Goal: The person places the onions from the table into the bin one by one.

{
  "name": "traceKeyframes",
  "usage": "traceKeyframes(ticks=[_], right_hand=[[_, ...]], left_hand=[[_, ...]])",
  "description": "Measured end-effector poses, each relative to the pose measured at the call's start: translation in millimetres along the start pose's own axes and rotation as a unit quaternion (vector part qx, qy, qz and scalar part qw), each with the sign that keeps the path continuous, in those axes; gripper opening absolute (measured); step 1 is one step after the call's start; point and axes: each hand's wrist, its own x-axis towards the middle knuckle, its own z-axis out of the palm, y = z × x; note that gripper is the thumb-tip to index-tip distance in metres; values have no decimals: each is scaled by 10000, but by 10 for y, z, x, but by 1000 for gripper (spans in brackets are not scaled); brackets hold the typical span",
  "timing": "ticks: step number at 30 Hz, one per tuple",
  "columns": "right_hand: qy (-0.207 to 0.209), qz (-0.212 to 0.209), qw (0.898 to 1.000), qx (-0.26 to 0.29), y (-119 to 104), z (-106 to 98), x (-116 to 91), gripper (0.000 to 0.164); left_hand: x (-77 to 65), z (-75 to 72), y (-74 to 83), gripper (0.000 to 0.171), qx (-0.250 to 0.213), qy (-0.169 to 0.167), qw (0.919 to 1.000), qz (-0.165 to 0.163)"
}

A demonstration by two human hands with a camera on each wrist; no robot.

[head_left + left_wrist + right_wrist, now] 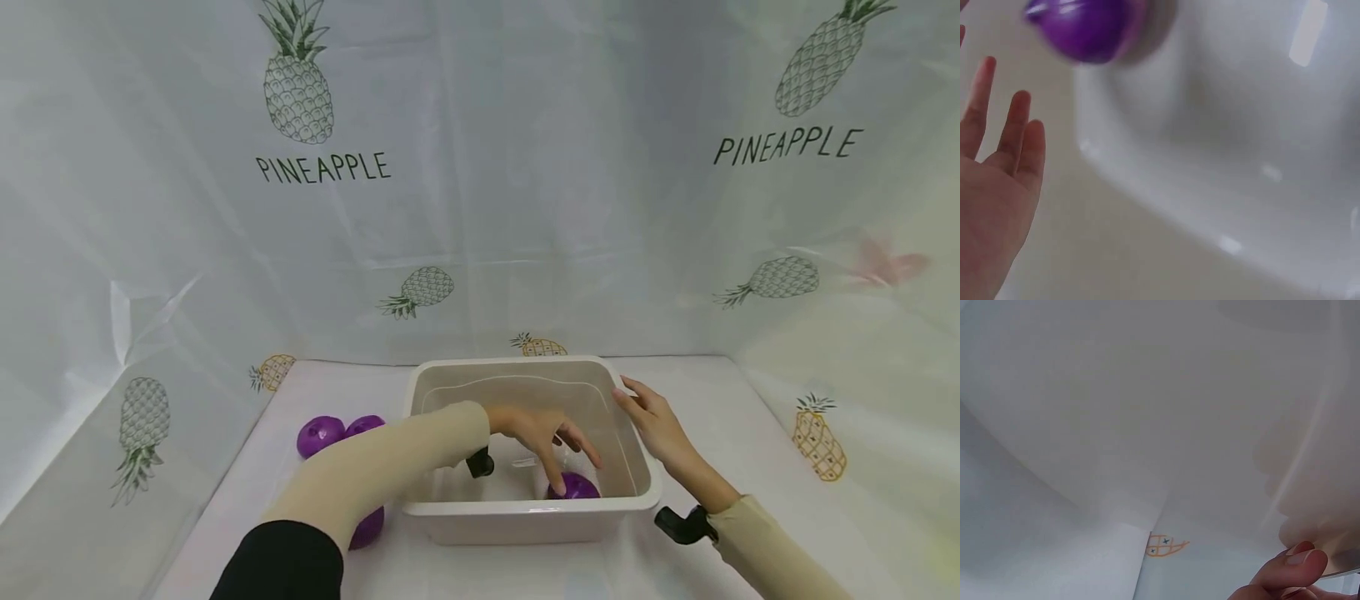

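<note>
A white plastic bin [517, 523] stands on the table. Inside it, near the front right corner, lies a shiny purple ball [579, 486]; in the left wrist view the purple ball [1088, 28] shows a small knob. My left hand [538, 432] reaches down into the bin just above this ball, fingers spread and loosely bent. The left wrist view has the left hand [997, 187] with fingers extended and a gap to the ball. With thumb and fingers, my right hand [662, 427] grips the bin's right rim; its fingertips [1307, 562] show at the rim in the right wrist view.
To the left of the bin, more purple balls [321, 437] lie on the white tabletop [247, 517], partly hidden behind my left sleeve. A pineapple-print sheet [525, 208] hangs behind and along both sides of the table.
</note>
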Motion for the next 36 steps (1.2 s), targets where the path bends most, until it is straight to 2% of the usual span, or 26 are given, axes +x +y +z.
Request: traceKeyframes(ticks=[3, 9, 16, 20, 26, 31, 36], right_hand=[[-67, 24, 10000, 16, -2, 6, 0, 53], [-103, 51, 9999, 97, 2, -9, 2, 54], [-134, 111, 9998, 128, -8, -3, 3, 54], [-124, 127, 9998, 59, -26, 12, 7, 54], [-118, 118, 9998, -57, -29, 19, 12, 55], [-127, 128, 9998, -75, -32, 31, 11, 56], [-122, 95, 9998, -104, -34, 29, 3, 56]], left_hand=[[-164, -174, 125, 61, 43, 101, 9999, 59], [-522, -502, 307, 62, 213, 590, 9978, 204], [-994, -716, 401, 63, 183, 1006, 9941, 357], [-1271, -805, 390, 66, 62, 1302, 9906, 411], [-1718, -889, 299, 65, -155, 1859, 9820, 282], [-2107, -904, 170, 65, -244, 2418, 9699, 167], [-2494, -866, -40, 65, -466, 2886, 9563, 20]])
